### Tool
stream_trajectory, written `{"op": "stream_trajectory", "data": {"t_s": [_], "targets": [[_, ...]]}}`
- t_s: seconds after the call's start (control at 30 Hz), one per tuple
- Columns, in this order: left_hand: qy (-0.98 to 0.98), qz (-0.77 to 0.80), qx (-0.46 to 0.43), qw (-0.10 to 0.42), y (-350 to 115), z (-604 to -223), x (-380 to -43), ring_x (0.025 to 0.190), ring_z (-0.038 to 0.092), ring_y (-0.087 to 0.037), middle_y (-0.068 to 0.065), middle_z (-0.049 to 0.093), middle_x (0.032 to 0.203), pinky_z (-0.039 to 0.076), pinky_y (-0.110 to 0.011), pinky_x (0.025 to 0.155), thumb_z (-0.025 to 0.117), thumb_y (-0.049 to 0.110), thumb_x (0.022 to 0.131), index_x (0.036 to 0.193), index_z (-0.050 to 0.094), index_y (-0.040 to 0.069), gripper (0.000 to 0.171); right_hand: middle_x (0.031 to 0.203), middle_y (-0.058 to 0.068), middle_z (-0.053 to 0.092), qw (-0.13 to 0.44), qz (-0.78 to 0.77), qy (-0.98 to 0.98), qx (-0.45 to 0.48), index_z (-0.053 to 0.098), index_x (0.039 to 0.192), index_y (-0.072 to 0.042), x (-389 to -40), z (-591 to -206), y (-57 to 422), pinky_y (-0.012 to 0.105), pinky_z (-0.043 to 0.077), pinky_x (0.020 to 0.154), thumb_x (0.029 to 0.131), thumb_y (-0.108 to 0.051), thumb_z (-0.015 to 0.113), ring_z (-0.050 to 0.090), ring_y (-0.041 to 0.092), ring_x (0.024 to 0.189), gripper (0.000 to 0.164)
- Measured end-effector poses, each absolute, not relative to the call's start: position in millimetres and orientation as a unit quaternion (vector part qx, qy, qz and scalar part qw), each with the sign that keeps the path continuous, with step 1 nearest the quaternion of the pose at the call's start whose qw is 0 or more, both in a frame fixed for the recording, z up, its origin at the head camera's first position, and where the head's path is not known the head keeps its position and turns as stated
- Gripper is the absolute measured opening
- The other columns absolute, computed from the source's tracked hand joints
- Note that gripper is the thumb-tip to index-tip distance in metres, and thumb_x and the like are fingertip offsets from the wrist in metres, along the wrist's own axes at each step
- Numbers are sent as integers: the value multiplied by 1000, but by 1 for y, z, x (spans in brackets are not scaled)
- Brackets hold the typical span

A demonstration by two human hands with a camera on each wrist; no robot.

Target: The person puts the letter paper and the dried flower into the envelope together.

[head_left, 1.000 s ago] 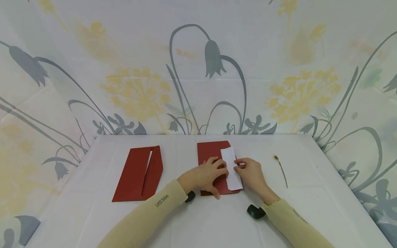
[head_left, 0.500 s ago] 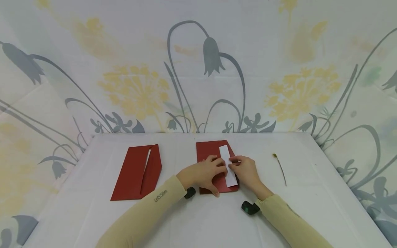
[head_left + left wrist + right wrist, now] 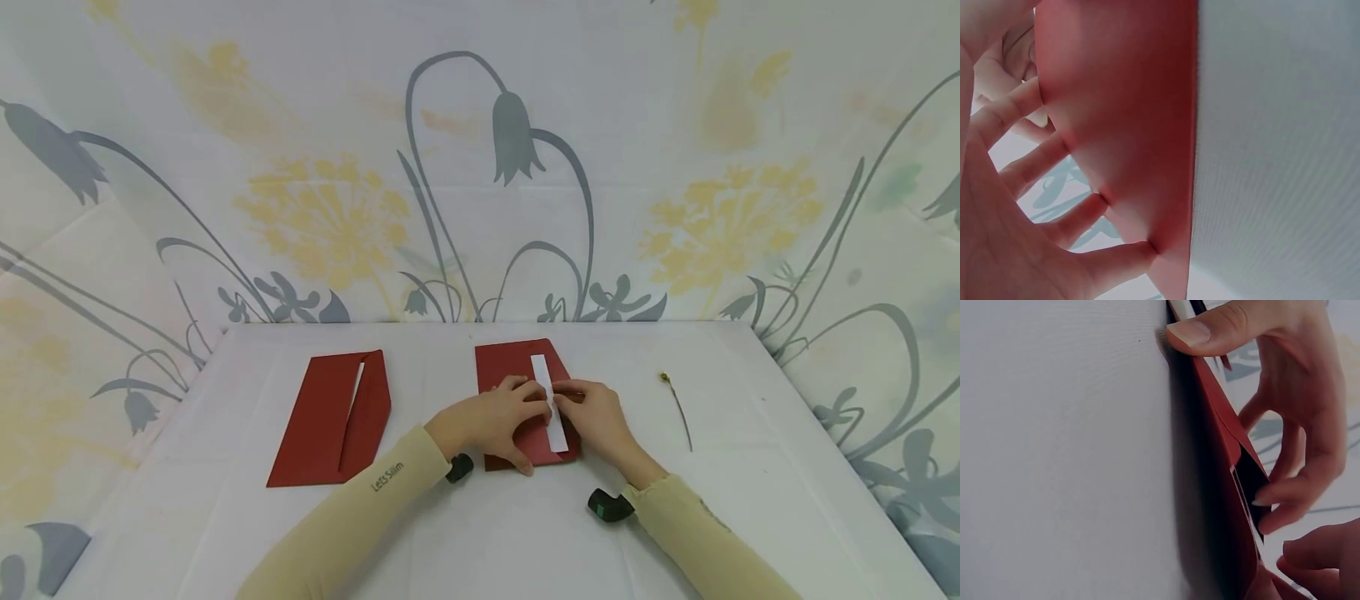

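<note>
The red envelope (image 3: 504, 363) lies on the white table with a narrow strip of white paper (image 3: 557, 435) showing at its opening. My left hand (image 3: 491, 418) rests on the envelope, fingers spread and bent; in the left wrist view its fingertips dent the red surface. From the other side my right hand (image 3: 600, 419) pinches the strip's right edge between thumb and fingers. The right wrist view shows the envelope (image 3: 1222, 425) edge-on, its mouth gaping slightly beside the fingers of my right hand (image 3: 1322, 556). Most of the paper is hidden inside.
Another red envelope (image 3: 318, 417) lies at the left, a white edge peeking from its slit. A dried flower (image 3: 678, 408) with a thin stem lies to the right. Flower-printed cloth (image 3: 480, 208) hangs behind the table. Black wrist cameras (image 3: 610, 505) sit below both wrists.
The white paper has slid left under the envelope's front, so its visible strip is narrower. My right hand moved left with it, while my left hand stayed in place.
</note>
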State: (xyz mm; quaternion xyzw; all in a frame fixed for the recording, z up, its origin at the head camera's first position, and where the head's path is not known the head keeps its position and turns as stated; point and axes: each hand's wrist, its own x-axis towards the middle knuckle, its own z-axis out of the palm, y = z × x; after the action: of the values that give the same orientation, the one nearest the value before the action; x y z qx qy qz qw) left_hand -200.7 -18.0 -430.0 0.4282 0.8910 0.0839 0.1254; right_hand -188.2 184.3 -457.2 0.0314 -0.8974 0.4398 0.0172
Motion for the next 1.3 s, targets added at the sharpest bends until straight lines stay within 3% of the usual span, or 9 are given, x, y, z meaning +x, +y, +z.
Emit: {"op": "stream_trajectory", "data": {"t_s": [0.23, 0.73, 1.3], "targets": [[889, 87, 435, 117, -19, -431, -200, 144, 23, -28, 4, 39, 145, 50, -35, 97, 82, 57, 75, 126, 55, 28, 65, 117, 11, 70, -10, 471, -880, 58, 69, 122, -5, -179, -460, 199, 35, 56, 85, 95, -12, 66, 68, 26, 106, 27], [885, 88, 441, 118, -19, -433, -200, 145, 20, -29, 3, 37, 148, 48, -37, 100, 80, 58, 76, 131, 54, 28, 68, 122, 15, 68, -54, 521, -847, 92, 61, 132, -2, -172, -459, 197, 41, 52, 94, 96, -7, 65, 65, 31, 113, 37], [890, 89, 430, 122, -20, -432, -199, 146, 18, -28, 3, 36, 149, 48, -40, 101, 80, 57, 76, 133, 53, 30, 70, 127, 12, 65, -50, 476, -869, 130, 56, 137, -5, -174, -462, 190, 48, 48, 99, 95, -1, 63, 62, 31, 118, 43]]}}
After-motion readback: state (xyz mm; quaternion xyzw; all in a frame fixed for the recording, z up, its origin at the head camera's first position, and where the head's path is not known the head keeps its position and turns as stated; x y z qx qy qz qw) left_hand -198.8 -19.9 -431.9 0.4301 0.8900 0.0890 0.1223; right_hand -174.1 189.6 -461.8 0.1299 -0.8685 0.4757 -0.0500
